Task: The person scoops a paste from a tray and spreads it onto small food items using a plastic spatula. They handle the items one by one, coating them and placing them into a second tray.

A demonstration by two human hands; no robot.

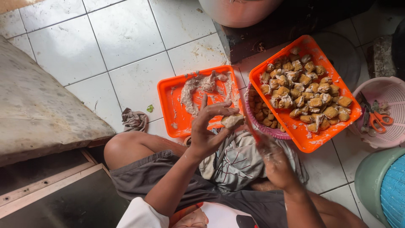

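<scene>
full orange tray (304,139) sits at 2 o'clock, within reach; paste tray (168,99) at 11 o'clock. left hand (206,131) pinches tofu piece (232,120) at centre, fingers clamped. right hand (274,162), paste-coated: closure cannot be determined.

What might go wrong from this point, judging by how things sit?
The piece sits only at the fingertips of the paste-smeared left hand, so it may slip onto the cloth. The full orange tray rests tilted on the pink basket and might slide or spill its pieces onto the floor tiles.
</scene>
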